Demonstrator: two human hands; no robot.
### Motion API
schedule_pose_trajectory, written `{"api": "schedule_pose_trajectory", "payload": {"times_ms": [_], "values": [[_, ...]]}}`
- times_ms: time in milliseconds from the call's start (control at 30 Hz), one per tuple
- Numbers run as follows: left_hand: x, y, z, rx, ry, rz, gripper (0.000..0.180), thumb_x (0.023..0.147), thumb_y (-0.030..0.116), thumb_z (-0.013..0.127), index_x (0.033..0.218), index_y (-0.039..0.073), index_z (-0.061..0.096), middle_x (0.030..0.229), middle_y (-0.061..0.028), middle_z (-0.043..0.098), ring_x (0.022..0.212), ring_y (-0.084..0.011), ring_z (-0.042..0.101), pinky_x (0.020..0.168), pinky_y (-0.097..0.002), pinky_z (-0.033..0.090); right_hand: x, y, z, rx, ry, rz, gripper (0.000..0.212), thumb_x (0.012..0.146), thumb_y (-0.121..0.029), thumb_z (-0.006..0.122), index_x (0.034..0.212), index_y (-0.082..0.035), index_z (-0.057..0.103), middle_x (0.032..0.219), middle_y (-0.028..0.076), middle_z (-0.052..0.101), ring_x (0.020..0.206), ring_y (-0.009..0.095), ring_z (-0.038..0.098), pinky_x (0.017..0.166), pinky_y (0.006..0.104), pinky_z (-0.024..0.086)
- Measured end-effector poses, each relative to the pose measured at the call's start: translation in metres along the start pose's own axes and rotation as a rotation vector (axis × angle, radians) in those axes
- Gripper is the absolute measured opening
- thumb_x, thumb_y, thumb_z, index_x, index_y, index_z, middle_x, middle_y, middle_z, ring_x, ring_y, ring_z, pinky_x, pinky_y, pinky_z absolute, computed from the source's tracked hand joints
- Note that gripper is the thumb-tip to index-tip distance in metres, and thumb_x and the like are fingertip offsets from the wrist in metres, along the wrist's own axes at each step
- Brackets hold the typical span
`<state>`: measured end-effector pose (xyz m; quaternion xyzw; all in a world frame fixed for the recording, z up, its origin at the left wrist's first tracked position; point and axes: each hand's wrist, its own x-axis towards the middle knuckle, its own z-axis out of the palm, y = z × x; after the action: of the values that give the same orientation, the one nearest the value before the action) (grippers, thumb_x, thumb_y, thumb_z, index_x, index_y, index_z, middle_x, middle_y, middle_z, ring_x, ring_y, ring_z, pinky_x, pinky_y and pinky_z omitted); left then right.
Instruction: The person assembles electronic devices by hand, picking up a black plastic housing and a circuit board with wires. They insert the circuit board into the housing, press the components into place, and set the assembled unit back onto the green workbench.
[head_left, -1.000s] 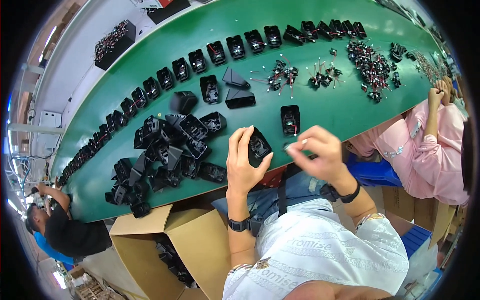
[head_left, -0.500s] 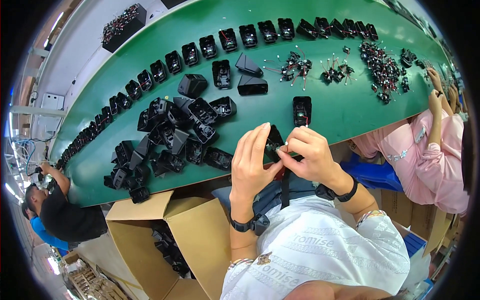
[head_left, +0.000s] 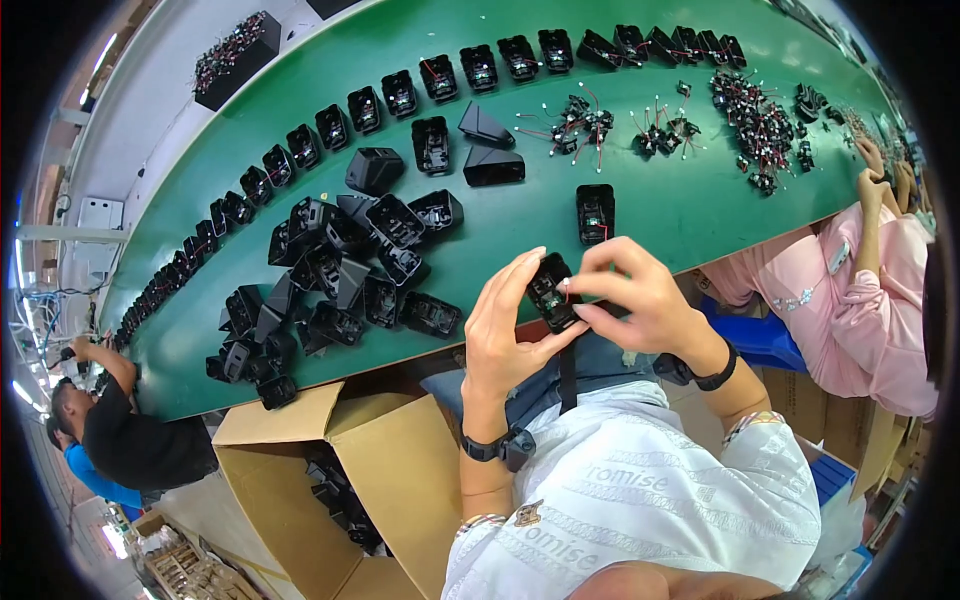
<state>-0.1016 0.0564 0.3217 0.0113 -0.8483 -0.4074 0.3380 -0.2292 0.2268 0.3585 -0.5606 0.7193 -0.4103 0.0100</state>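
Note:
My left hand (head_left: 505, 335) holds a small black plastic housing (head_left: 553, 291) at the near edge of the green work table (head_left: 690, 195). My right hand (head_left: 640, 295) pinches the same housing from the right, fingertips on a small part with a red wire inside it. One finished-looking black housing (head_left: 595, 212) lies on the table just beyond my hands. A heap of several open black housings (head_left: 340, 275) lies to the left of my hands.
A row of black housings (head_left: 420, 85) runs along the far side. Piles of small wired parts (head_left: 660, 130) lie at the right. An open cardboard box (head_left: 345, 470) of housings stands below the table. A person in pink (head_left: 860, 270) sits at right, another person (head_left: 120, 420) at left.
Both hands have come together over the housing and drawn nearer to my body; my right hand, apart from it a second ago, now pinches it.

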Motion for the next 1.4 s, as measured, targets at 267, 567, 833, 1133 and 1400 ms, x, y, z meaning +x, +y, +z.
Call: {"api": "schedule_pose_trajectory", "payload": {"times_ms": [267,567,833,1133,1400], "values": [[0.005,0.002,0.017,-0.167,-0.011,-0.029,0.098,0.065,0.020,0.099,0.147,0.003,0.047,0.142,-0.0231,0.061,0.121,-0.0361,0.067,0.095,-0.0420,0.060,-0.007,0.004,-0.013,0.222,-0.115,0.062,0.052,0.075,-0.011,0.087,0.119,-0.003,0.061,0.153,0.020,0.048,0.118,0.034,0.064,0.100,0.0436,0.054],[0.015,0.020,0.050,-0.145,-0.138,0.103,0.082,0.073,0.012,0.087,0.147,0.008,0.052,0.153,-0.0285,0.047,0.132,-0.0459,0.056,0.103,-0.0498,0.054,-0.027,0.002,-0.033,0.235,-0.040,0.317,0.047,0.074,-0.011,0.089,0.112,-0.004,0.063,0.147,0.016,0.054,0.113,0.024,0.067,0.079,0.0305,0.061],[-0.030,0.009,-0.026,0.454,0.381,-0.203,0.029,0.081,0.001,0.082,0.106,0.002,0.068,0.105,-0.0129,0.069,0.100,-0.0325,0.065,0.090,-0.0433,0.053,-0.034,0.084,-0.076,-0.255,0.089,0.394,0.044,0.073,-0.011,0.088,0.100,-0.006,0.053,0.141,0.015,0.061,0.109,0.031,0.065,0.086,0.0381,0.056],[-0.051,-0.024,-0.032,0.619,0.328,-0.305,0.046,0.078,0.008,0.085,0.120,0.002,0.066,0.139,-0.0177,0.054,0.128,-0.0374,0.053,0.108,-0.0490,0.044,-0.020,0.105,-0.097,-0.263,0.311,0.273,0.029,0.081,-0.012,0.081,0.102,-0.006,0.062,0.133,0.013,0.066,0.091,0.016,0.064,0.074,0.0297,0.051],[-0.051,-0.022,-0.027,0.512,0.290,-0.289,0.051,0.077,0.003,0.082,0.124,0.002,0.062,0.144,-0.0200,0.051,0.130,-0.0409,0.053,0.110,-0.0501,0.043,-0.007,0.192,-0.138,-0.534,-0.033,0.235,0.026,0.085,-0.006,0.075,0.111,-0.007,0.070,0.115,0.010,0.067,0.105,0.032,0.067,0.092,0.0415,0.054]]}}
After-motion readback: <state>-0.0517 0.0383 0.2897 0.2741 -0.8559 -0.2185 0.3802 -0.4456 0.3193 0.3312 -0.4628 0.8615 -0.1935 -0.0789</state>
